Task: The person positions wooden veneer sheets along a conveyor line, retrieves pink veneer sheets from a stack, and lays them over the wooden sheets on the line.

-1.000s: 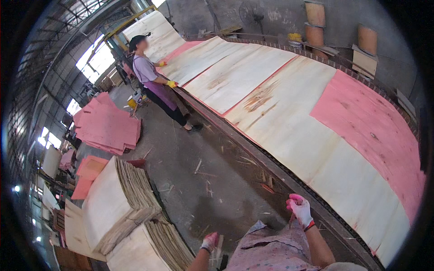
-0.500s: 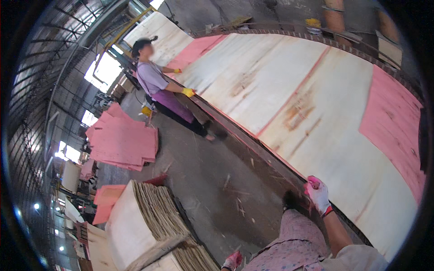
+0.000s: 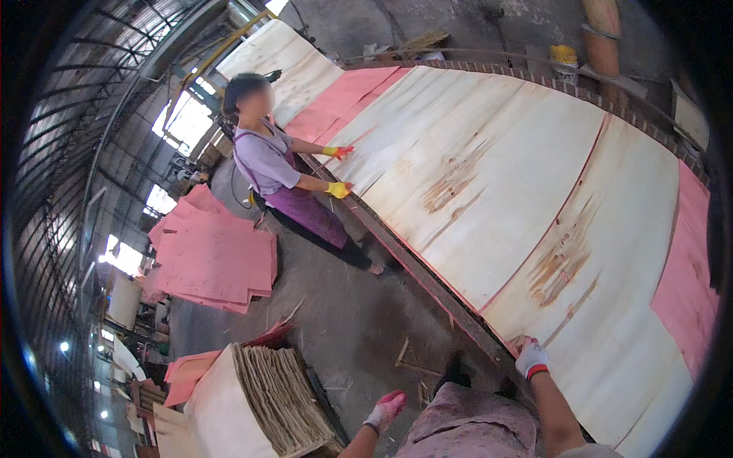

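Far beyond right hand (image 3: 532, 357), near wall (image 3: 546, 27): yellow-topped bucket (image 3: 563, 62); cannot tell contents. Right hand: gloved, fingers bent at near edge of brown-streaked veneer sheet (image 3: 611, 324), ahead and to its right; cannot tell if pinching or only touching. Left hand (image 3: 387, 410): gloved, pink-stained, between right hand and veneer stack (image 3: 286, 401); cannot tell how far open.
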`<action>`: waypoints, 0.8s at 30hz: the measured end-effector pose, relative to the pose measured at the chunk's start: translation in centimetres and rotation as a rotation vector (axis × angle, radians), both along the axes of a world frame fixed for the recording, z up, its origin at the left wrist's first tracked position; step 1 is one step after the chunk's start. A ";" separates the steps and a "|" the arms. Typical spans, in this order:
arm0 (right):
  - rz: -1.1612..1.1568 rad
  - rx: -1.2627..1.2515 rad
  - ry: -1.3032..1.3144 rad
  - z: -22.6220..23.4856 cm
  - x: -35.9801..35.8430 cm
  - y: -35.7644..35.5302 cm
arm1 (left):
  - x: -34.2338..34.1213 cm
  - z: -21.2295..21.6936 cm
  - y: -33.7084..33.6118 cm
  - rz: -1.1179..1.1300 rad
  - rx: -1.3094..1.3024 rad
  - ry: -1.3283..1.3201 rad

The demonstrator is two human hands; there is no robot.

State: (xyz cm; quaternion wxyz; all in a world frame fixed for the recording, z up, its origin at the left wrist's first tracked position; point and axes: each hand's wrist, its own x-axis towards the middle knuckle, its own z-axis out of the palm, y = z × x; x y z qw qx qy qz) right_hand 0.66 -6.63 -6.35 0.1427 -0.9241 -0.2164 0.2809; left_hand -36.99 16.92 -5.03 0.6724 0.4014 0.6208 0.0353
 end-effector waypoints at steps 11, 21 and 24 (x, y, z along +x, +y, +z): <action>-0.295 0.076 0.005 1.0 -2.7 5.3 | 4.2 -11.3 24.0 -0.803 0.159 0.250; -0.466 0.058 -0.086 -3.1 -3.3 5.0 | 17.8 -10.1 28.2 -0.747 0.239 0.026; -0.457 0.093 -0.042 -3.7 -3.1 4.0 | 18.1 -8.5 24.8 -0.854 0.096 0.046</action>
